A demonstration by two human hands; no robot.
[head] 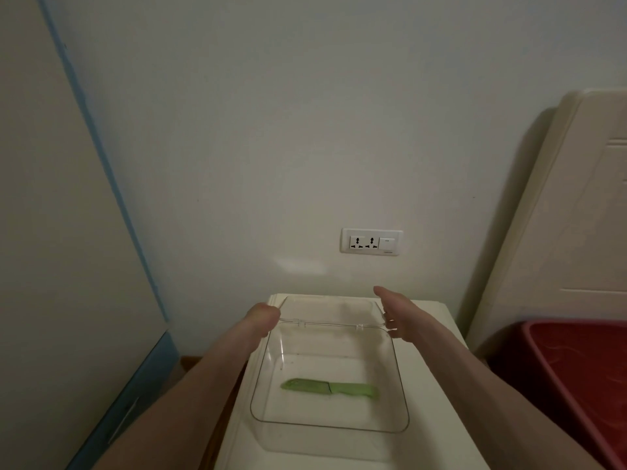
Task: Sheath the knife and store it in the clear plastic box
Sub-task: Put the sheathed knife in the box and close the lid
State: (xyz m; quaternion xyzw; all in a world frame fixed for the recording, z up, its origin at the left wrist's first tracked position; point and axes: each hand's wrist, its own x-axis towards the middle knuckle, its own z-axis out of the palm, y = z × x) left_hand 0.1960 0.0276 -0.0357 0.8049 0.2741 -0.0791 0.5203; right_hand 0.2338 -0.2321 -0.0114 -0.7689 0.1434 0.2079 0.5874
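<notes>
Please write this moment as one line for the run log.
stage: closing lid | knife: sheathed, green, lying in clear box | lid: open, hinged at back | left hand: on lid corner | right hand: at lid edge

Knife: I see a green knife lying flat on the floor of the box, its blade inside a matching green sheath; the sheathed end points to 9 o'clock, the handle to 3 o'clock.
Knife position: I place it in the near half of the box, toward 6 o'clock, roughly centred between the side walls and touching neither.
Box: I see a clear plastic box, rectangular with rounded corners, standing upright and open.
Lid: I see a clear hinged lid at the box's 12 o'clock edge, swung back and raised; I cannot tell its exact tilt.
</notes>
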